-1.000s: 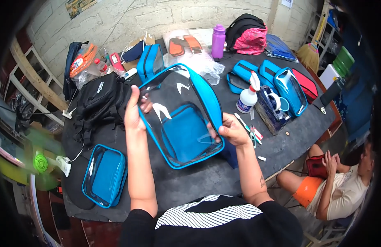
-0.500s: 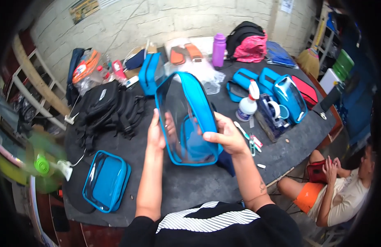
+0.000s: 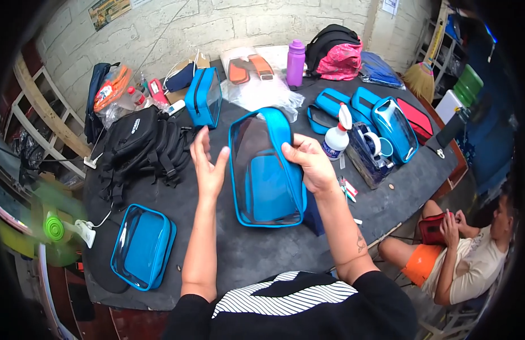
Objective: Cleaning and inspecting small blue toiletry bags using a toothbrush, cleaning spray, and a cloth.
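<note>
A clear-fronted blue pouch (image 3: 268, 187) is held up over the dark table (image 3: 217, 266), its see-through panel facing me. My right hand (image 3: 312, 164) grips its right side, the thumb lying on the blue edge. Off the pouch's left side, my left hand (image 3: 208, 164) is open, fingers and thumb apart, with nothing in it. Another clear-fronted blue pouch (image 3: 142, 246) lies at the near left. A third blue pouch (image 3: 203, 99) stands upright beyond my left hand. Something dark blue (image 3: 313, 215) shows partly behind the held pouch.
A black backpack (image 3: 140, 141) lies at left, beside a running fan (image 3: 54, 226). At right are a spray bottle (image 3: 337, 139), an organizer with tape rolls (image 3: 367, 158), more blue pouches (image 3: 394, 130) and a red pouch (image 3: 416, 122). A purple bottle (image 3: 295, 63) stands behind. A seated person (image 3: 466, 255) handles a red item.
My left hand has let go of the pouch and moved away to its left, opening. My right hand still holds the pouch, which is now slightly lower.
</note>
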A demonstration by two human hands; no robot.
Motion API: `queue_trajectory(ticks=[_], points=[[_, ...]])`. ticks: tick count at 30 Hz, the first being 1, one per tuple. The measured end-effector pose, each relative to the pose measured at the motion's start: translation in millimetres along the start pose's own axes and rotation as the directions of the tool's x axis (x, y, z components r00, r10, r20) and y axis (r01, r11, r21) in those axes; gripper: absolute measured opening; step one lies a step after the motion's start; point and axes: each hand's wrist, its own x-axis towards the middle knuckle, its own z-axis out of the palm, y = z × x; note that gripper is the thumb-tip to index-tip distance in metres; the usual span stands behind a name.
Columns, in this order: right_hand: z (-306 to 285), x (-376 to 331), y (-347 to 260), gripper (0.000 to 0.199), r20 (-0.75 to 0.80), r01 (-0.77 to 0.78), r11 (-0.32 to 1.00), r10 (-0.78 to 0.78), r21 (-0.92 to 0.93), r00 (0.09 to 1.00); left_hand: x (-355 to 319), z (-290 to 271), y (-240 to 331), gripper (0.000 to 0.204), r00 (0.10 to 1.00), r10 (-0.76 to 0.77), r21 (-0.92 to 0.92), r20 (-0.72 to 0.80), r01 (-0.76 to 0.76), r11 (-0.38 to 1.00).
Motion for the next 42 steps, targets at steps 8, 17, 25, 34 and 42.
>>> queue_trajectory(ticks=[8, 17, 25, 34, 42], points=[[-12, -3, 8, 0.023, 0.237, -0.042, 0.986, 0.08, -0.161, 0.968, 54, -15, 105, 0.034, 0.793, 0.368, 0.095, 0.486, -0.466, 0.879], [-8, -44, 22, 0.034, 0.101, -0.05, 0.886, 0.109, -0.461, 0.989, 52, 8, 65, 0.009, 0.962, 0.253, 0.167, -0.107, -0.233, 0.958], [3, -58, 17, 0.03, 0.238, -0.093, 0.996, 0.088, 0.007, 0.967, 76, 41, -33, 0.034, 0.978, -0.126, -0.05, 0.164, 0.136, 0.989], [-53, -1, -5, 0.027, -0.056, 0.102, 0.845, -0.085, 0.525, 0.995, -8, -17, -11, 0.062, 0.419, -0.28, -0.362, 0.864, 0.903, 0.233], [-59, -8, -23, 0.041, -0.045, 0.272, 0.962, -0.272, -0.011, 0.961, 25, -27, 86, 0.063, 0.548, 0.008, -0.388, 0.837, 0.583, 0.714]])
